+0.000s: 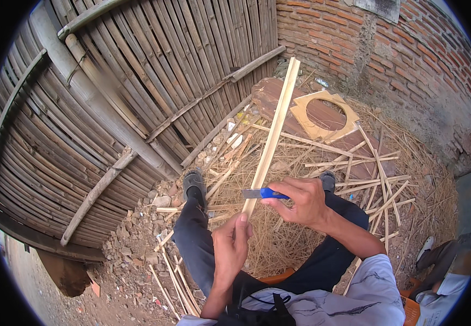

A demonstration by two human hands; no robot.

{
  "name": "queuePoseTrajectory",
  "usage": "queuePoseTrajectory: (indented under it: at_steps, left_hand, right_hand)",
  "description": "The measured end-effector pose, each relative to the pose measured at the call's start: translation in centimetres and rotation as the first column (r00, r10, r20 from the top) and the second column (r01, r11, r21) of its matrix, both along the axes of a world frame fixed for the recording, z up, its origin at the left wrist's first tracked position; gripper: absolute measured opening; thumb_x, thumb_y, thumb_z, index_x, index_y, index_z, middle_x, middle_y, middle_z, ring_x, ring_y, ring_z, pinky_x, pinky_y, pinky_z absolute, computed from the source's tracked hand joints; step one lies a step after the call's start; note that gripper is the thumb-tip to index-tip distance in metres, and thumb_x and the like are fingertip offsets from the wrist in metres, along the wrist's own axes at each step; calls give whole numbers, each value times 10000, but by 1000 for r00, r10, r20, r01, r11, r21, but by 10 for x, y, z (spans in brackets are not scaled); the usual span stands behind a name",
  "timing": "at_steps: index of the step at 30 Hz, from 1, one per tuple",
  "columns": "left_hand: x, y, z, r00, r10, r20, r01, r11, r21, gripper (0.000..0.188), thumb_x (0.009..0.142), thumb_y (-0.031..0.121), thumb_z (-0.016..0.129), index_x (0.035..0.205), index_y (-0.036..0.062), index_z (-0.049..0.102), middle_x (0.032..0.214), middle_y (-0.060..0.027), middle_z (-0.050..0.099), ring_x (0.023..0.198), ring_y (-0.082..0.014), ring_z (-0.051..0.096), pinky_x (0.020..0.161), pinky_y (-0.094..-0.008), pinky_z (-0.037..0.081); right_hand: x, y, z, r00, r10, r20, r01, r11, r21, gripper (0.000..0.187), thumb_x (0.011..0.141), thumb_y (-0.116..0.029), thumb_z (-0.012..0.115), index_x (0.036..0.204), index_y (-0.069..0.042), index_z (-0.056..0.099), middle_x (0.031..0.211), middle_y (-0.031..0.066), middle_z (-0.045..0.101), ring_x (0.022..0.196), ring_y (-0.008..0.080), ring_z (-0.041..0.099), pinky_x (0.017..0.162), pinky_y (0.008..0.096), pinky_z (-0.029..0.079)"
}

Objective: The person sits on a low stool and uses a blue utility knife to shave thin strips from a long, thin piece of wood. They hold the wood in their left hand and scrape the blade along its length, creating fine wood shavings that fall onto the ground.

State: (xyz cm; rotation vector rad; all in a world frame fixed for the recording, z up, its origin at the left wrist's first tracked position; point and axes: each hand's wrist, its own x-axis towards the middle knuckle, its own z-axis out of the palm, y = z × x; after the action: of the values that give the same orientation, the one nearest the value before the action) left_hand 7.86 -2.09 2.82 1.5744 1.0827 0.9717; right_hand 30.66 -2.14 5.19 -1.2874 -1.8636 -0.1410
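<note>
A long pale bamboo strip (273, 136) slants up and away from me between my knees. Its near end is pinched in my left hand (231, 247), thumb on top. My right hand (303, 201) grips the blue handle of a utility knife (272, 193). The knife's flat grey blade lies across the strip, a little beyond my left fingers. Whether the blade cuts into the strip or only rests against it, I cannot tell. Part of the handle is hidden by my right fingers.
Several split strips (382, 179) lie over straw shavings (279, 239) on the ground. Farther off, a square board with a round hole (302, 117) rests on a brown panel (271, 93). A bamboo fence (132, 70) and brick wall (409, 60) enclose the corner. Another person (444, 266) sits at the right.
</note>
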Motion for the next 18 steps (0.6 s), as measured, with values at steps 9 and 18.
queuePoseTrajectory:
  at_steps: [9, 18]
  left_hand:
    - [-6, -3, 1, 997, 25, -69, -18, 995, 98, 313, 1158, 168, 540, 1051, -37, 752, 651, -34, 556, 563, -98, 499, 537, -319, 402]
    - [-20, -9, 2, 990, 35, -138, -17, 992, 127, 338, 1154, 165, 556, 914, -29, 695, 637, -63, 558, 534, -134, 511, 533, -343, 405]
  right_hand:
    - [3, 3, -1, 999, -51, -5, 51, 998, 38, 282, 885, -351, 882, 1029, -118, 820, 804, 35, 757, 619, 229, 728, 532, 367, 546]
    - [16, 14, 5, 990, -128, -57, 131, 990, 50, 294, 913, -358, 870, 1012, -85, 823, 822, 54, 779, 638, 232, 745, 556, 350, 557]
